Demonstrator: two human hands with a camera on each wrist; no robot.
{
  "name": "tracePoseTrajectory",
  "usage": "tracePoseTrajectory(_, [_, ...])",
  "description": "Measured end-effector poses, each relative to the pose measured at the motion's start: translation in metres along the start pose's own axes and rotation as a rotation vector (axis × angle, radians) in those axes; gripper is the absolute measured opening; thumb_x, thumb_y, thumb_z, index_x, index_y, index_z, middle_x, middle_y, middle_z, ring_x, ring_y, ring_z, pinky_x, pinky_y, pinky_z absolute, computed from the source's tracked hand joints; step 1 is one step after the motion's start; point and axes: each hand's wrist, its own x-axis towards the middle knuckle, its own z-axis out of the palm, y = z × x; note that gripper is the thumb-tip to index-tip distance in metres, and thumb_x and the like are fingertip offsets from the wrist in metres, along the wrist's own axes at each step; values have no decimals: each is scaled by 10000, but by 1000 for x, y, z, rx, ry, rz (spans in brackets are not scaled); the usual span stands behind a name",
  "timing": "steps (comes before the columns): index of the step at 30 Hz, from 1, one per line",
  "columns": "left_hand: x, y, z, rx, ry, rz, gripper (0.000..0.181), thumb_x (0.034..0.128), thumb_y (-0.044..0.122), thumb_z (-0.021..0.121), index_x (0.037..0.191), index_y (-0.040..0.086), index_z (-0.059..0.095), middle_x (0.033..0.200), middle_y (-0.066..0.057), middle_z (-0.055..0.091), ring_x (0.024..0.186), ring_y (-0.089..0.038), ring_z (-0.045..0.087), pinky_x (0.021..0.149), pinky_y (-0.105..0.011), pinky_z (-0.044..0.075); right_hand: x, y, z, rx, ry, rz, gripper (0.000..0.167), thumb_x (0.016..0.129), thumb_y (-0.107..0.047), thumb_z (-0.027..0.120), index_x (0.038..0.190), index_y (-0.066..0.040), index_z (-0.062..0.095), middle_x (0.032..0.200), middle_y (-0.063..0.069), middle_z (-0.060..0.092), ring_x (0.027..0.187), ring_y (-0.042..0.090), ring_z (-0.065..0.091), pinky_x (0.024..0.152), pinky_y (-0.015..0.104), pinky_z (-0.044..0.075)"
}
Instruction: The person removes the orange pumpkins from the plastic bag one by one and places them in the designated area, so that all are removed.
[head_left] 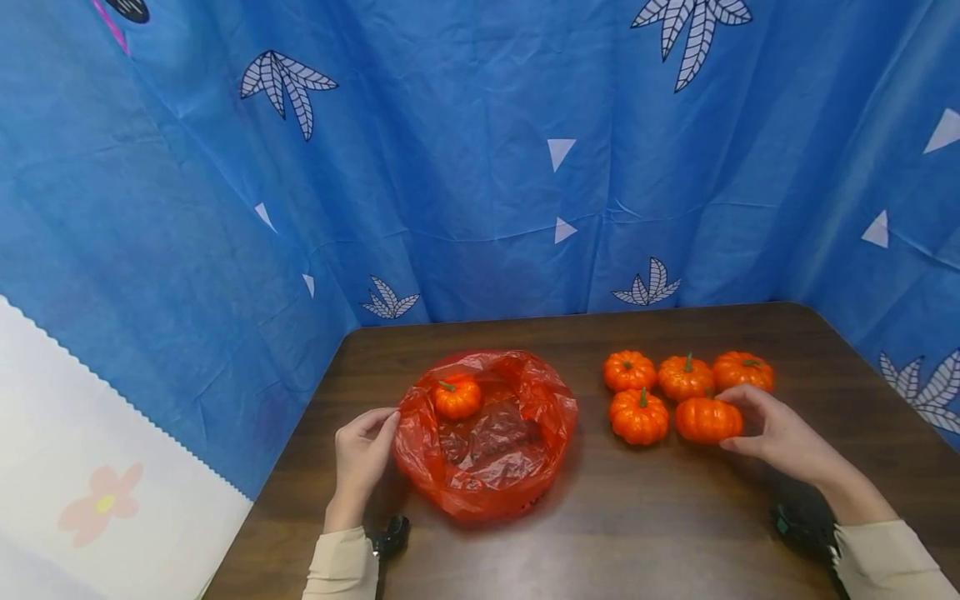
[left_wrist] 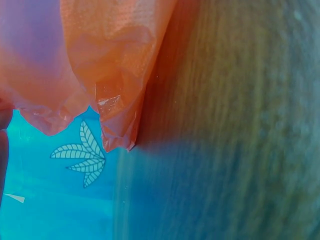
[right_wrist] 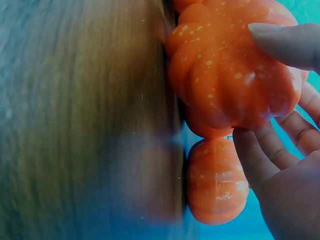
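Note:
A red plastic bag (head_left: 551, 467) stands on the table with its mouth spread wide, and one small orange pumpkin (head_left: 457, 398) lies inside it. At the bag's left rim, my left hand (head_left: 360, 458) pinches the plastic between thumb and fingers. The left wrist view shows the hanging bag wall (left_wrist: 115, 65), with only a sliver of finger at the edge. On the right, my right hand (head_left: 780, 433) grips the front-right pumpkin (head_left: 705, 421), thumb on one side and fingers on the other. That pumpkin (right_wrist: 230, 70) looks large in the right wrist view; whether it is lifted I cannot tell.
Several other orange pumpkins stand close together beside the held one, among them a front-left pumpkin (head_left: 639, 418) and a back-right pumpkin (head_left: 742, 372). The dark wooden table (head_left: 585, 533) ends at a blue patterned curtain (head_left: 480, 167) behind and at both sides.

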Motion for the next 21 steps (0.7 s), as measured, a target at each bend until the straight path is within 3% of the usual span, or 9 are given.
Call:
tracePoseTrajectory(9, [-1,-26,3,53,11,-41,69,845,-56,743,903,-29,770,890,-149,772,746,21,650,713,-51,515,-1,3,0,49,-17,-33,513,751,62,798,1199,13,552,1135,-327,507,1016,-200,489,818,2,425])
tracePoseTrajectory(21, [0,-31,0,-9,-19,7,65,868,27,756,917,52,791,897,-108,779,739,-6,674,695,-97,548,-6,4,-5,97,-47,-46,398,853,39,732,1213,55,563,1138,-338,557,1015,-182,529,794,41,469])
